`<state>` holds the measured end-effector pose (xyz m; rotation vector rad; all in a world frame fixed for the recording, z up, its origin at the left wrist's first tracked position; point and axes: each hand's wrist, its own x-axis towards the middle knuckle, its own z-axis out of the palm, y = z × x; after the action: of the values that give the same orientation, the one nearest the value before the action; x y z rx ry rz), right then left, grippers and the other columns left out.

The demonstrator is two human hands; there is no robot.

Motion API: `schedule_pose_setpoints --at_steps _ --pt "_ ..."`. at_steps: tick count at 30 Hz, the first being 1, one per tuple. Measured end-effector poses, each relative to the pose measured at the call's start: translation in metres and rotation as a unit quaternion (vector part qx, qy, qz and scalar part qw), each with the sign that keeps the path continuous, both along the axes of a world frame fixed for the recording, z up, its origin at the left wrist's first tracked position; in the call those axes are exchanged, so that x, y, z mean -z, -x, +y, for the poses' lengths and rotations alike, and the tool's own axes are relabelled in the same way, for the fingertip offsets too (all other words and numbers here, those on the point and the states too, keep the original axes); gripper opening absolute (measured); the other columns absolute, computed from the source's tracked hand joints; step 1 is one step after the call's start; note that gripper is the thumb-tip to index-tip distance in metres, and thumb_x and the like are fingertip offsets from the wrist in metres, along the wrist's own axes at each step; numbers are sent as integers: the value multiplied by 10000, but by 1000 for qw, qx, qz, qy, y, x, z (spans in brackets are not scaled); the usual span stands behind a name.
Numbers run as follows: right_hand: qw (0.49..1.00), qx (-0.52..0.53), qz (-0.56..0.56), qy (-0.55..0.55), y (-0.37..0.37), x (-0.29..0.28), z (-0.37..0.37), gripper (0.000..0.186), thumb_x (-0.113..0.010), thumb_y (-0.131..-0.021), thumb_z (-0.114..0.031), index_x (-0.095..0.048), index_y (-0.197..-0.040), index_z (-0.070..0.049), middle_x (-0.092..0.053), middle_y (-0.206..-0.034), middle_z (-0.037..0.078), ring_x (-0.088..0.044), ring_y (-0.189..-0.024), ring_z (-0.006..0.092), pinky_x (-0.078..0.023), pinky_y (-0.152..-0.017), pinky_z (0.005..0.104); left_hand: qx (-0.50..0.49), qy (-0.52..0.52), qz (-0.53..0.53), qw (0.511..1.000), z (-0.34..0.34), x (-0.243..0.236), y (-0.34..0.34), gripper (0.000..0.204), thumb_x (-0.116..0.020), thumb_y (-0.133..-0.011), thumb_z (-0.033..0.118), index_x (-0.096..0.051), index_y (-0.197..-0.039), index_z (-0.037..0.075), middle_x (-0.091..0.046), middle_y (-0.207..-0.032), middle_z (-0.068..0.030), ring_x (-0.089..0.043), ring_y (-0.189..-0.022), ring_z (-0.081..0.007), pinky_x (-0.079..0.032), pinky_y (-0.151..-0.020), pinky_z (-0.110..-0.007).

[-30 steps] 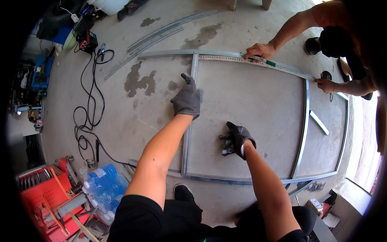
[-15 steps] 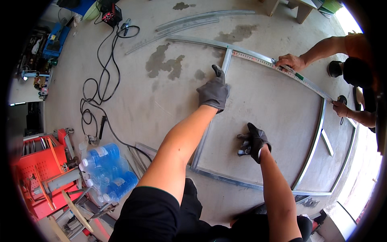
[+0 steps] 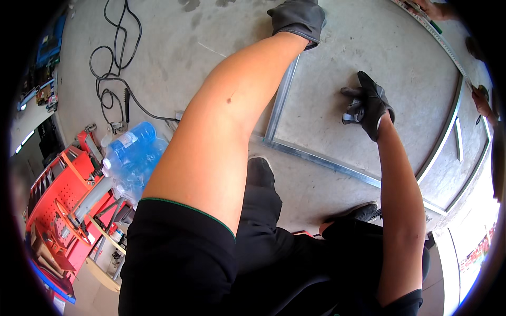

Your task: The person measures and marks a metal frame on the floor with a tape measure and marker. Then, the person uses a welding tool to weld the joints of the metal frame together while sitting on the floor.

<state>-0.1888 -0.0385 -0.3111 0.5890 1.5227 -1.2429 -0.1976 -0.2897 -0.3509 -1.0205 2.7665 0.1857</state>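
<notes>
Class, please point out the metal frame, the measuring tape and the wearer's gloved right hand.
Metal frame (image 3: 327,163): head view, on the rail nearest the wearer.
Measuring tape (image 3: 439,38): head view, on its extended strip.
Gloved right hand (image 3: 374,104): head view, on the back of the dark glove.

two gloved hands (image 3: 298,22) (image 3: 373,102), two bare co-worker's hands (image 3: 435,9) (image 3: 482,102), one metal frame (image 3: 327,164), one measuring tape (image 3: 445,43), two dark shoes (image 3: 260,171) (image 3: 361,211)
</notes>
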Motion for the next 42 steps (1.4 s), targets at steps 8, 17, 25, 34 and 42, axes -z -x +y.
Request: schedule_pose_setpoints --at_steps 8,17,25,34,42 --pt "1000 -12 -13 -11 1 3 1 605 -657 -1063 -547 -738 -1078 52 -697 -793 142 -574 -530 240 -637 -611 545 25 29 40 998 3 7 -3 907 -537 -1065 344 -68 -1700 -103 -790 -1026 -188 -793 -869 -373 -579 -763 -684" --pt "1000 -5 -16 -18 1 0 3 653 -656 -1052 -584 -765 -1024 59 -557 -616 97 -541 -497 231 -613 -595 485 27 -17 41 999 6 -5 -3 885 -516 -1070 307 -52 -1697 -112 -784 -1020 -205 -788 -866 -380 -576 -757 -683" --pt "1000 -10 -14 -8 1 0 1 498 -665 -1073 -504 -600 -1258 -46 -769 -982 136 -563 -503 216 -610 -526 500 18 0 23 1000 6 -10 -3 855 -482 -1077 313 -63 -1706 -87 -768 -1126 -278 -790 -936 -449 -563 -886 -751" --pt "999 -3 -49 -14 9 15 3 570 -690 -1038 -557 -593 -1296 -58 -743 -909 133 -580 -465 233 -606 -521 513 6 -20 29 999 -1 -5 2 851 -484 -1074 354 -107 -1698 -83 -781 -1068 -271 -792 -923 -444 -578 -846 -717" --pt "995 21 -90 -25 13 24 13 593 -661 -1067 -499 -498 -1471 -96 -789 -1020 206 -619 -477 292 -615 -466 542 -6 -132 68 989 1 -13 -5 904 -574 -1036 371 -133 -1729 -7 -791 -1034 -187 -789 -910 -357 -591 -731 -598"
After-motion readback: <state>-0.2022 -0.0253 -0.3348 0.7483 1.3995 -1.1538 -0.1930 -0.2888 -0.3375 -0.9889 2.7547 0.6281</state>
